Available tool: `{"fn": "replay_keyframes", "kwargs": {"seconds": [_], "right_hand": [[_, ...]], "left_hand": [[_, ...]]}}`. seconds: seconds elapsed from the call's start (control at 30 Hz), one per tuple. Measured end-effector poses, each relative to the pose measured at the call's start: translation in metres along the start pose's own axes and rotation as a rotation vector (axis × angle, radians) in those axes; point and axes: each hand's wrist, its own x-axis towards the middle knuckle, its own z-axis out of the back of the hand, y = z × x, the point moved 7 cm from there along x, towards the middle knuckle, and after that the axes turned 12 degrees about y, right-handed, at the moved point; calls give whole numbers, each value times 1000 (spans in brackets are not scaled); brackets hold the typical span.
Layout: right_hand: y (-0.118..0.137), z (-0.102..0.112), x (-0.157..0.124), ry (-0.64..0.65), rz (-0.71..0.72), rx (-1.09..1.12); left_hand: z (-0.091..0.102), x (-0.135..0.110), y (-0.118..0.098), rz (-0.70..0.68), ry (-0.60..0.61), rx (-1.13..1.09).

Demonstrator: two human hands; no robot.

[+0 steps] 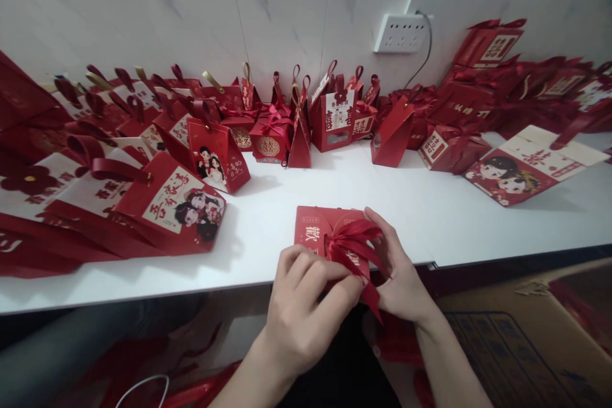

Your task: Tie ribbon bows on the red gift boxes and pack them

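A small red gift box (310, 223) with gold lettering sits at the front edge of the white table, partly overhanging it. A dark red ribbon (358, 234) is tied in a bow on its top, with one tail hanging towards me. My left hand (303, 309) lies over the box's near left side, thumb and forefinger pinched on the ribbon by the bow. The box's right side is gripped by my right hand (400, 277), its fingers behind the box and partly hidden by the ribbon. The near side of the box is covered by my left hand.
Finished-looking red gift boxes (174, 204) with ribbon handles crowd the left; more line the wall. A cream-and-red box (511, 172) stands at right, before a stacked pile (463, 105). Below right is an open cardboard carton (516, 338). A socket strip (400, 34) is on the wall.
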Motion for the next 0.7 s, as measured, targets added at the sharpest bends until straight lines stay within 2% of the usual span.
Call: {"fn": "replay_keyframes", "kwargs": {"seconds": [0.7], "right_hand": [[6, 0, -1, -15, 41, -27]], "left_hand": [[2, -6, -2, -16, -55, -41]]}}
